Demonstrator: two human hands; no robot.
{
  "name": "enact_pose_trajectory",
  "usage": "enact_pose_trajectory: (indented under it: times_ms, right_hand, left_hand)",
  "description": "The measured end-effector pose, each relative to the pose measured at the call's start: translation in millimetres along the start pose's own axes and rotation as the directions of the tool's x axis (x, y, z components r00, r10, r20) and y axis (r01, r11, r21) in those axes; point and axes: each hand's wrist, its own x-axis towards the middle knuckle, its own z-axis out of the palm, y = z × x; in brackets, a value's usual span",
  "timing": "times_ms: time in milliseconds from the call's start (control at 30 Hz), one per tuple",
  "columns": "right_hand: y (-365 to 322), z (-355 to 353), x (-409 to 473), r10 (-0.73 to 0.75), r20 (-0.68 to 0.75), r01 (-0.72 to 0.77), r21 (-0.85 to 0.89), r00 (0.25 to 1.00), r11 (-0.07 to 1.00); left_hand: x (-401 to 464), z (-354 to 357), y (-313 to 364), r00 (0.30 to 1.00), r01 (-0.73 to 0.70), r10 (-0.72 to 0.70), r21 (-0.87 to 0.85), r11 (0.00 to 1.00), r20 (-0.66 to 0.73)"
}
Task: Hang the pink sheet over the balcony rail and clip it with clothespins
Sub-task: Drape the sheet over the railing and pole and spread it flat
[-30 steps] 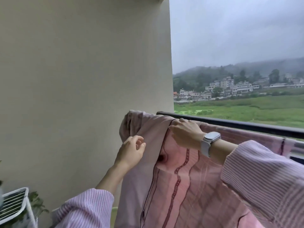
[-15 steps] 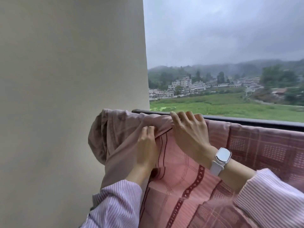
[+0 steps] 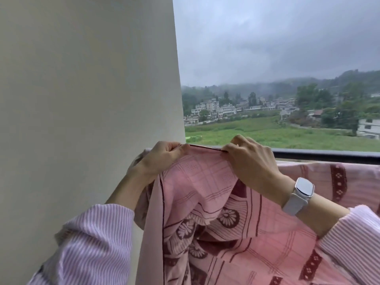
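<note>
A pale wall [image 3: 82, 99] fills the left. The sheet [image 3: 236, 233] hangs over the dark rail [image 3: 329, 154] beside it. Left hand [image 3: 162, 157] and right hand [image 3: 249, 161] each pinch its top edge, slightly apart. A watch [image 3: 303, 191] sits on the right wrist.

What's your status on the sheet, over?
Both hands, left hand and right hand, pinching the pink sheet top edge. Sheet over the balcony rail. No clothespins in view. Nothing blocking.

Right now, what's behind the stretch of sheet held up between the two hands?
The left hand and right hand pinch the sheet edge taut. Rail shows only to the right; behind the cloth it's hidden.
</note>
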Motion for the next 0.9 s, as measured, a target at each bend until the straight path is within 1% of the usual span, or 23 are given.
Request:
enact_pose_trajectory:
  times_ms: [67, 100, 133, 200, 233, 267, 300, 333, 367, 400, 433, 467, 500, 567, 600, 633, 667, 733, 800, 833, 867, 900]
  right_hand:
    - [-15.7, 4.0, 24.3, 0.019, -0.03, -0.018, 0.039, 0.999, 0.999]
    - [-26.5, 5.4, 41.6, 0.031, -0.046, -0.027, 0.074, 0.998, 0.997]
    - [-38.4, 8.0, 61.5, 0.036, -0.07, -0.028, 0.113, 0.997, 0.993]
    - [-64.3, 18.2, 104.8, 0.033, -0.122, -0.007, 0.21, 0.992, 0.978]
    - [-77.4, 24.7, 122.5, 0.027, -0.116, 0.006, 0.272, 0.993, 0.962]
    - [-88.4, 32.0, 134.3, 0.005, -0.07, 0.018, 0.331, 0.998, 0.943]
    - [-97.1, 41.2, 139.8, -0.034, 0.026, 0.022, 0.379, 0.999, 0.925]
    - [-103.1, 50.7, 139.0, -0.084, 0.151, 0.015, 0.415, 0.985, 0.91]
    - [-106.2, 58.8, 133.1, -0.126, 0.272, -0.005, 0.433, 0.954, 0.901]
    - [-105.7, 64.3, 124.1, -0.148, 0.355, -0.016, 0.421, 0.923, 0.907]
    - [-103.3, 66.2, 114.5, -0.144, 0.383, -0.018, 0.389, 0.912, 0.921]
    - [-99.4, 65.9, 105.7, -0.116, 0.366, -0.028, 0.364, 0.923, 0.931]
    - [-96.1, 62.2, 97.7, -0.071, 0.309, -0.046, 0.353, 0.948, 0.934]
    - [-87.2, 52.5, 83.5, 0.053, 0.186, -0.109, 0.305, 0.981, 0.946]
    - [-80.9, 47.6, 77.2, 0.104, 0.147, -0.138, 0.249, 0.984, 0.959]
    - [-74.0, 44.1, 69.8, 0.138, 0.136, -0.161, 0.178, 0.981, 0.971]
    - [-67.7, 41.4, 60.8, 0.153, 0.138, -0.169, 0.114, 0.978, 0.979]
    - [-57.0, 38.8, 41.8, 0.155, 0.15, -0.157, 0.003, 0.977, 0.988]
    - [-51.8, 42.2, 27.0, 0.105, 0.111, -0.099, -0.06, 0.988, 0.993]
    - [-50.0, 45.5, 22.9, 0.069, 0.071, -0.064, -0.077, 0.995, 0.995]
    - [-49.1, 48.8, 21.8, 0.043, 0.029, -0.041, -0.078, 0.999, 0.996]
    - [-49.1, 51.3, 22.5, 0.027, -0.004, -0.027, -0.071, 1.0, 0.997]
  left_hand:
    - [12.7, -15.2, -11.5, 0.98, -0.015, 0.006, -0.042, 0.999, -0.198]
    - [18.8, -23.8, -12.9, 0.955, -0.024, 0.002, -0.07, 0.997, -0.297]
    - [25.5, -33.7, -14.2, 0.918, -0.024, -0.01, -0.08, 0.997, -0.397]
    - [37.5, -58.2, -19.7, 0.812, -0.005, -0.042, -0.079, 0.997, -0.582]
    - [44.8, -70.5, -28.1, 0.76, 0.023, -0.049, -0.049, 0.999, -0.649]
    - [50.9, -81.5, -39.1, 0.726, 0.082, -0.065, -0.007, 0.997, -0.684]
    - [53.5, -89.5, -50.9, 0.721, 0.142, -0.093, 0.015, 0.99, -0.687]
    - [53.1, -93.0, -62.1, 0.74, 0.181, -0.118, 0.026, 0.983, -0.662]
    - [49.5, -91.4, -71.0, 0.775, 0.177, -0.116, 0.037, 0.984, -0.621]
    - [42.4, -84.4, -78.4, 0.823, 0.133, -0.081, 0.052, 0.99, -0.563]
    - [33.2, -74.0, -83.8, 0.862, 0.077, -0.011, 0.109, 0.991, -0.508]
    - [22.8, -61.9, -86.1, 0.898, 0.026, 0.063, 0.195, 0.98, -0.435]
    - [12.8, -50.0, -85.0, 0.925, -0.023, 0.138, 0.311, 0.95, -0.353]
    - [2.1, -26.6, -83.5, 0.946, -0.099, 0.254, 0.569, 0.816, -0.2]
    - [0.8, -16.9, -83.5, 0.95, -0.114, 0.274, 0.65, 0.751, -0.15]
    - [0.9, -8.8, -83.6, 0.948, -0.123, 0.292, 0.698, 0.706, -0.129]
    - [2.8, -1.9, -83.6, 0.938, -0.127, 0.319, 0.72, 0.682, -0.137]
    - [6.3, 5.7, -84.5, 0.89, -0.168, 0.405, 0.675, 0.719, -0.21]
    - [8.8, 7.3, -86.4, 0.803, -0.207, 0.501, 0.636, 0.743, -0.323]
    - [9.0, 6.0, -82.0, 0.763, -0.194, 0.526, 0.642, 0.742, -0.377]
    - [10.4, 2.7, -76.9, 0.742, -0.162, 0.518, 0.635, 0.755, -0.426]
    - [12.2, -3.0, -70.3, 0.759, -0.131, 0.467, 0.596, 0.793, -0.455]
